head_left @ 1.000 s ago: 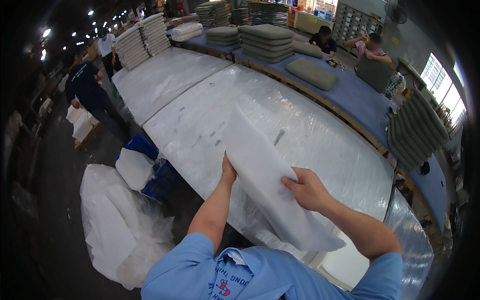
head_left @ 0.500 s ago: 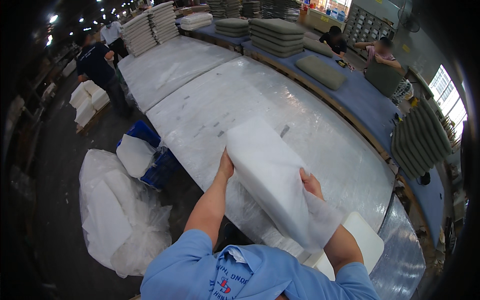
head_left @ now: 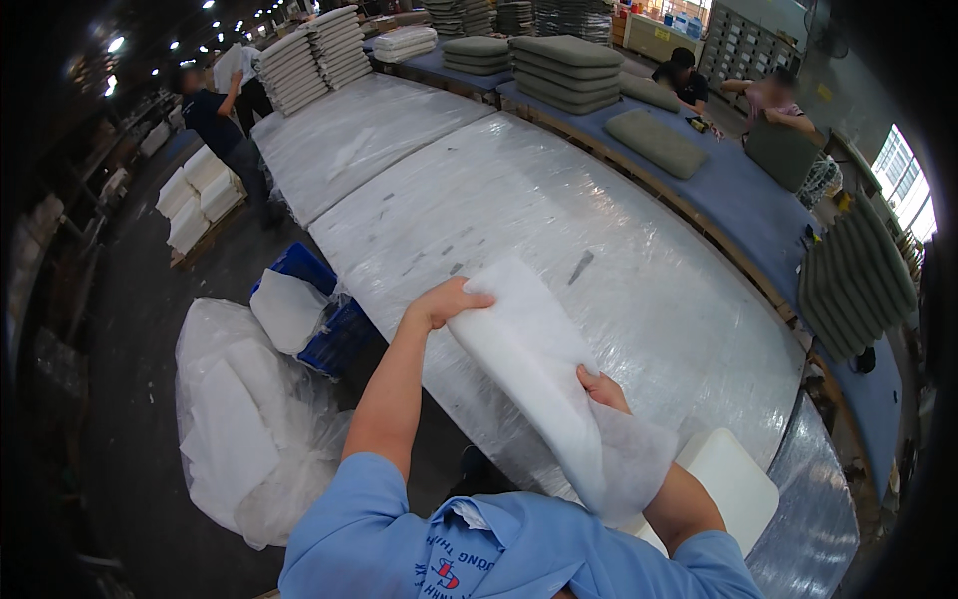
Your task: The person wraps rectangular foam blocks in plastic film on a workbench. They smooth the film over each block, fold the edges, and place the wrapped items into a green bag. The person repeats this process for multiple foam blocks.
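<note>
A white cushion pad (head_left: 529,349) is held tilted in front of my body, over the near edge of the plastic-covered table (head_left: 479,210). My left hand (head_left: 447,301) is closed on its far left corner, thumb lying over the top. My right hand (head_left: 602,389) grips its right side, with the lower part of the hand hidden by a loose flap of thin, see-through white cloth (head_left: 639,444). That flap hangs over my right wrist. Beside my right forearm lies a cream-white foam pad (head_left: 726,489) with rounded corners.
On my left stand a large clear bag of white pieces (head_left: 249,429) and a blue crate (head_left: 344,334). A blue-topped bench (head_left: 738,210) with stacked grey-green cushions (head_left: 564,75) runs along the right. Co-workers are at that bench and at the far left, near white stacks (head_left: 299,70).
My left hand has shifted from the pad's left side up to its far corner, thumb now on top. The pad has turned, showing less of its broad face. A far-left co-worker has raised an arm.
</note>
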`<state>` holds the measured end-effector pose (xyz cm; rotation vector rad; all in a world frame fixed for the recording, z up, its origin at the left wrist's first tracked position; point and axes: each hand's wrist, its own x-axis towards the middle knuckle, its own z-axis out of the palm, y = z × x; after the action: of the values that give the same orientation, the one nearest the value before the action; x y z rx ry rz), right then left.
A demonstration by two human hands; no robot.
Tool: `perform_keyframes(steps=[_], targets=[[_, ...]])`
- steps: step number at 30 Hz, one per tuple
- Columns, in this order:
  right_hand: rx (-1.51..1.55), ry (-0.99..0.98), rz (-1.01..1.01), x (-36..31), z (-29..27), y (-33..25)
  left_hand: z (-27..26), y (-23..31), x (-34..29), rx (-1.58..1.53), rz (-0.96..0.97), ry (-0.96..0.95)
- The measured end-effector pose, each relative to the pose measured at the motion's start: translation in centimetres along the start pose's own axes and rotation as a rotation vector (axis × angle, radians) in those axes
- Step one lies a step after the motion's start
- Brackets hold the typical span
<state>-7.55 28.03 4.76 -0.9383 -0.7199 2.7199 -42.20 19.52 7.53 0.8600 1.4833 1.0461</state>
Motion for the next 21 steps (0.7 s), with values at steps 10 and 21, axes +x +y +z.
perform_keyframes(steps=[10, 21], targets=[[0.134, -0.21, 0.09, -2.3, 1.1, -0.2, 9.4, 4.3, -4.5, 0.992, 0.727, 0.659], [-0.542, -0.074, 0.215, -7.2, -3.0, -10.1, 22.7, 0.9, -8.6, 1.193, 0.696, 0.273]])
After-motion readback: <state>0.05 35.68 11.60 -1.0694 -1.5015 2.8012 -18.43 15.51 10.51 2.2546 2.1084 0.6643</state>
